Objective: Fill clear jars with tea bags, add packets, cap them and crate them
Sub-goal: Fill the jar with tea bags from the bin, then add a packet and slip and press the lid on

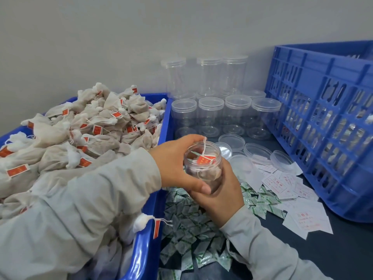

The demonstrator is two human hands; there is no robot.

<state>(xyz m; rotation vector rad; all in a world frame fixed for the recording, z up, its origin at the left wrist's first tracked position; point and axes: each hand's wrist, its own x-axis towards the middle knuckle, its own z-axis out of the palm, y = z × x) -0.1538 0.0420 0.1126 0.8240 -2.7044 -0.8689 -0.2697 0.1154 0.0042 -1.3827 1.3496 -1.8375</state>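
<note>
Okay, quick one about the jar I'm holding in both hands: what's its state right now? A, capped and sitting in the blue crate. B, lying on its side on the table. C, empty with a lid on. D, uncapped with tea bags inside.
D: the jar has an open mouth with no lid, tea bags and a red tag show inside it, and the left hand and right hand grip it above the table.
</note>
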